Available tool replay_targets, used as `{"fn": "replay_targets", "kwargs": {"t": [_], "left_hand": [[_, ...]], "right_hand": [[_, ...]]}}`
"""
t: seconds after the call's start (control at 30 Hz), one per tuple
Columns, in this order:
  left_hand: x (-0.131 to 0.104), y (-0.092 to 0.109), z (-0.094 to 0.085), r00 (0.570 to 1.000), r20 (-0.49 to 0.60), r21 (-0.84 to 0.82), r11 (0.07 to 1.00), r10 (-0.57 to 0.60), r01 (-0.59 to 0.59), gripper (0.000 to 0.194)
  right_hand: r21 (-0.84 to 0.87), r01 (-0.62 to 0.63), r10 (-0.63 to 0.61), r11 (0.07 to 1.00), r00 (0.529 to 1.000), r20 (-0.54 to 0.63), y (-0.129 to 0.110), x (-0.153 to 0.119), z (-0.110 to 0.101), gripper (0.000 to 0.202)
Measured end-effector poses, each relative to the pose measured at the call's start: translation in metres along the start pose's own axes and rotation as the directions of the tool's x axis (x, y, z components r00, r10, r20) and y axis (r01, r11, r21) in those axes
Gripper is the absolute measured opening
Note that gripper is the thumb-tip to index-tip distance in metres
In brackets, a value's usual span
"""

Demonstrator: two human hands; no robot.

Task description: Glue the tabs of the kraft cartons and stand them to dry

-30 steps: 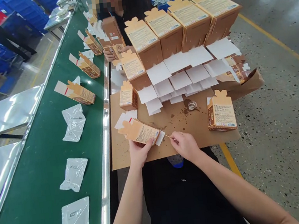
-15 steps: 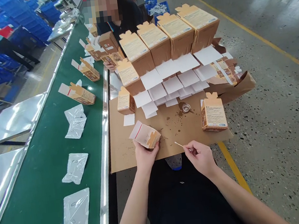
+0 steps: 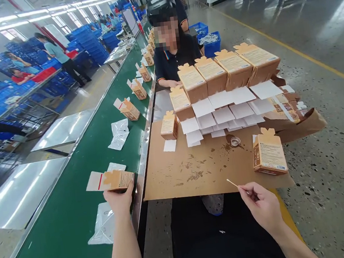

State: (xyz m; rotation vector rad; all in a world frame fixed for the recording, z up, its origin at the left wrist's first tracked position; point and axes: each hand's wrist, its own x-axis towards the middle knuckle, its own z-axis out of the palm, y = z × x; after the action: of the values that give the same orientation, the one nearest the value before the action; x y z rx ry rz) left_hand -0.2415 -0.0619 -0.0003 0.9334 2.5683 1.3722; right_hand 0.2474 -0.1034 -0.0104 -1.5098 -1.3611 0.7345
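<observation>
My left hand (image 3: 120,199) grips a small brown box (image 3: 120,179) over the green belt, its white flap with a red line pointing left. One silver pouch (image 3: 104,225) lies just below that hand, and another is partly hidden behind the box. Between the fingers of my right hand (image 3: 258,204) is a thin cotton swab (image 3: 232,183), its tip over the front of the brown cardboard sheet (image 3: 171,178). A small clear dish (image 3: 234,141) stands on the cardboard among wet spots. To its right is an upright box (image 3: 268,153).
Stacked boxes (image 3: 196,82) with white flaps fill the cardboard's back. A single box (image 3: 168,126) stands at its left. More boxes and pouches line the green belt (image 3: 73,190), edged by a metal rail. A person (image 3: 176,58) sits behind the stack.
My left hand has carried the box left from above the cardboard to the green belt. The view has tilted up and shifted left. My right hand still holds the swab.
</observation>
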Motion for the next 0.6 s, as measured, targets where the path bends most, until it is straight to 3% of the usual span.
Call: {"fn": "replay_targets", "kwargs": {"t": [0.07,0.13,0.2,0.27,0.33,0.4,0.43,0.47,0.53,0.6], "left_hand": [[-0.009,-0.006,-0.002,0.996,-0.014,-0.016,0.996,-0.083,0.083,0.102],[-0.027,-0.011,-0.004,0.989,-0.127,-0.019,0.997,-0.07,0.069,0.109],[-0.044,-0.012,-0.003,0.969,-0.244,-0.073,0.996,0.031,-0.05,0.104],[-0.053,-0.002,0.01,0.962,-0.229,-0.207,0.958,0.151,-0.2,0.083],[-0.046,0.026,0.04,0.973,-0.069,-0.367,0.902,0.219,-0.229,0.061],[-0.026,0.069,0.084,0.967,0.156,-0.449,0.886,0.202,-0.113,0.05],[-0.014,0.092,0.108,0.962,0.237,-0.452,0.892,0.132,-0.011,0.045],[-0.001,0.116,0.132,0.931,0.358,-0.429,0.899,0.076,0.091,0.043],[0.022,0.153,0.173,0.871,0.487,-0.405,0.901,0.067,0.158,0.043],[0.034,0.173,0.197,0.804,0.59,-0.385,0.903,0.082,0.19,0.042]], "right_hand": [[0.002,0.0,0.0,1.0,1.0,0.027,-0.001,0.001,-0.002,0.057],[-0.006,0.004,-0.003,1.0,1.0,0.031,0.001,0.0,-0.007,0.056],[-0.024,-0.002,0.003,1.0,1.0,0.027,0.005,-0.002,-0.012,0.053],[-0.032,-0.015,0.016,0.999,0.999,0.028,0.007,-0.003,-0.015,0.05],[-0.027,-0.026,0.027,0.999,0.999,0.034,0.006,-0.002,-0.013,0.051],[-0.013,-0.017,0.017,1.0,0.999,0.043,0.001,0.001,-0.007,0.053],[-0.005,-0.009,0.009,1.0,0.999,0.052,-0.002,0.003,-0.003,0.054],[0.003,-0.002,0.001,1.0,0.998,0.066,-0.004,0.004,0.0,0.054],[0.018,0.016,-0.017,1.0,0.996,0.093,-0.008,0.007,0.004,0.054],[0.023,0.025,-0.027,0.999,0.995,0.099,-0.009,0.007,0.005,0.054]]}}
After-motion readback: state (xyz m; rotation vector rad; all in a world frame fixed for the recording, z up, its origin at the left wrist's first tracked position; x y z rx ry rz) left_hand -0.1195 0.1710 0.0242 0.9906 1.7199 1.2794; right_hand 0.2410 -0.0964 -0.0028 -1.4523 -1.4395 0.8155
